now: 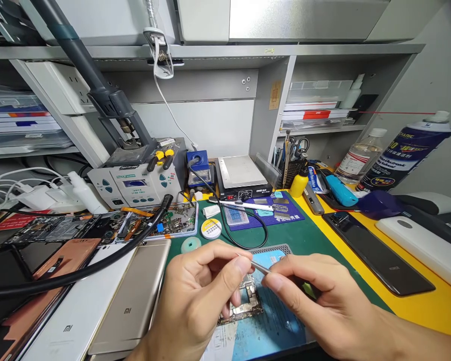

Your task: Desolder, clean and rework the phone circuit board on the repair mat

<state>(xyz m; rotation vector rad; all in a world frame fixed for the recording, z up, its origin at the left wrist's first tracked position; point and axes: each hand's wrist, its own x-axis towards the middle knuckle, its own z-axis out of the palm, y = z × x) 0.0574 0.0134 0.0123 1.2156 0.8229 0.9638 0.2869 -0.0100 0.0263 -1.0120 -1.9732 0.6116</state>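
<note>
A slim silver metal tool (pixel 261 267) spans the gap between my two hands; its exact kind is not clear. My left hand (pixel 206 291) pinches its far-left end between thumb and forefinger. My right hand (pixel 323 296) grips the other end, with the thumb on top and the fingers curled behind. Below them a phone circuit board (pixel 252 303) lies on a light blue pad (pixel 278 326), partly hidden by my left hand. Something small and green shows beneath my right fingers.
Phones and phone backs (pixel 131 296) lie at the left, crossed by a thick black hose (pixel 97 265). A hot-air station (pixel 135 180) and a heating plate (pixel 242 175) stand behind. At the right are a dark phone (pixel 379 255) and a spray can (pixel 406 150).
</note>
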